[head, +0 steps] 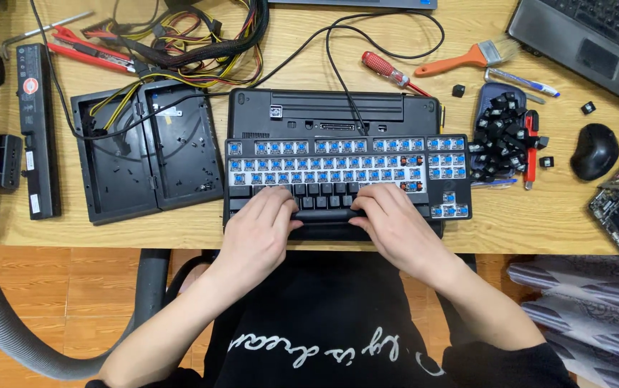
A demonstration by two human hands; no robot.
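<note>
Both hands, left (258,228) & right (390,221), are laid flat, fingers spread, on 1 keyboard (347,176) at desk front; loose-keycap pile (502,135), 1 mouse (594,151), 1 brush (471,56) are seen to the right.

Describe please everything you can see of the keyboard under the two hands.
The keyboard is black and rectangular and lies flat on a black laptop base at the edge of the wooden desk. Most keycaps are off, which shows blue switches on a white plate. Black caps remain only in the lower rows. The left hand and the right hand press on the long bottom key. A black cable crosses above it.
</note>
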